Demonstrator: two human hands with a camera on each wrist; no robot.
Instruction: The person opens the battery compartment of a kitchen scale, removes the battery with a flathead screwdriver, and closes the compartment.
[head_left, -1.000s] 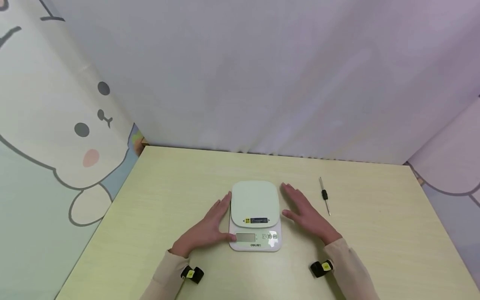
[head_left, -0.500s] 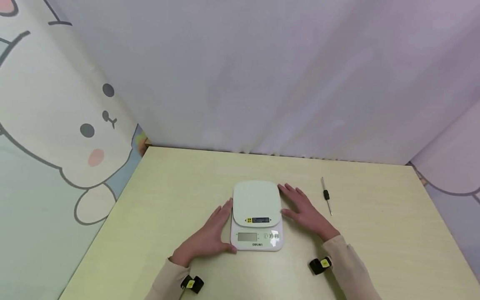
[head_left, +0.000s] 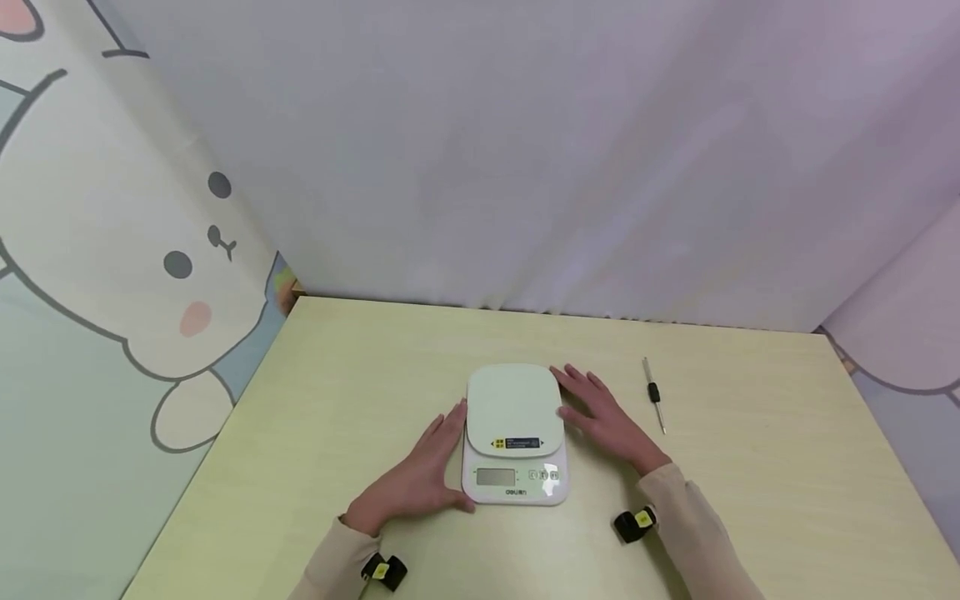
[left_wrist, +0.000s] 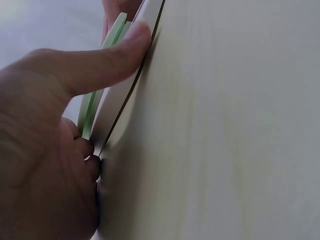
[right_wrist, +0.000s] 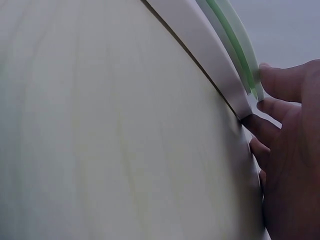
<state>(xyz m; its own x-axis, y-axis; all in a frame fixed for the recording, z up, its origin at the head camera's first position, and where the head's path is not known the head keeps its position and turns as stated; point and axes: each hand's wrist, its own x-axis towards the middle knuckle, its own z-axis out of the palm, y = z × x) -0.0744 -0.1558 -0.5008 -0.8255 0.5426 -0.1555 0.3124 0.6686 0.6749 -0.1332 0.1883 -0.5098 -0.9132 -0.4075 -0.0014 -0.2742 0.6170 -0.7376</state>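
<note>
A white kitchen scale (head_left: 514, 408) lies flat on the table, its display and buttons facing the person. My left hand (head_left: 420, 475) is along its left side, fingers extended against the edge and thumb at the front left corner. In the left wrist view the thumb (left_wrist: 112, 62) rests on the scale's pale side wall. On the opposite side my right hand (head_left: 611, 421) reaches along the right edge, fingertips at the back right corner and thumb by the platform's rim. The right wrist view shows these fingertips right at the end of the scale's side (right_wrist: 220, 65).
A thin double-ended screwdriver-like rod with a black middle (head_left: 654, 393) lies to the right of my right hand. The pale wooden table (head_left: 765, 467) ends at a hanging light curtain (head_left: 525, 150) behind. A cartoon-printed cloth (head_left: 112, 250) hangs at the left.
My right hand has moved left, up to the scale's right edge. The left thumb has slid from beside the display to the front left corner. The camera view has shifted slightly.
</note>
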